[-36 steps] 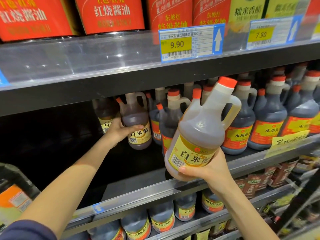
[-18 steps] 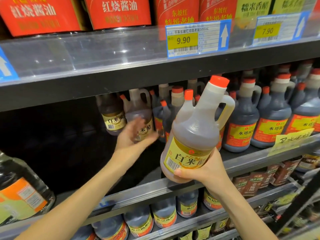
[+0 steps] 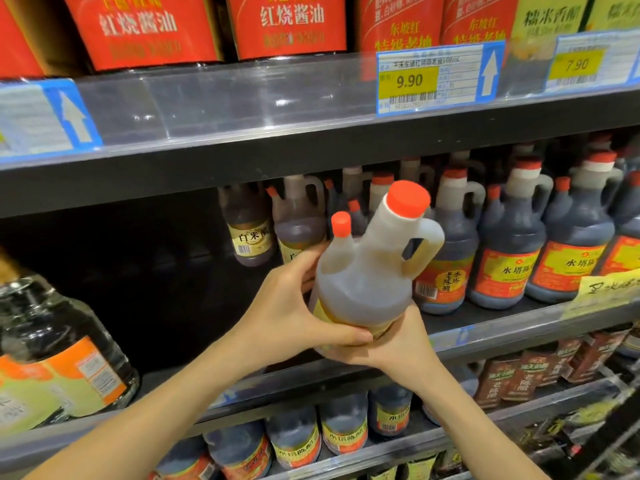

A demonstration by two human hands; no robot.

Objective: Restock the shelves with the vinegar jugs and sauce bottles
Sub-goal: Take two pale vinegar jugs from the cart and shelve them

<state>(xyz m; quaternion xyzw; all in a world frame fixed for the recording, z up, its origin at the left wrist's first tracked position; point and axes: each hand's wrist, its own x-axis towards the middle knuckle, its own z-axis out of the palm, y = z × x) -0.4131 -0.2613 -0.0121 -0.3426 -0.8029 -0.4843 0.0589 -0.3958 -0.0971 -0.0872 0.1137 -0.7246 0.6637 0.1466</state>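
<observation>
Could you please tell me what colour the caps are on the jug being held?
Both caps are orange-red, clearest in the head view.

Across the upper part of the view, a clear plastic rail holding a yellow price tag reading 9.90 with a white arrow on blue pointing up just beside it, a second yellow price tag reading 7.90 further right, and another blue arrow label at the far left. At the right edge, lower down, a pale yellow handwritten note, its writing blurred, and below it a row of brown pouches with white and green print. At the far left, a large clear container with an orange and green label, partly cut off.
</observation>
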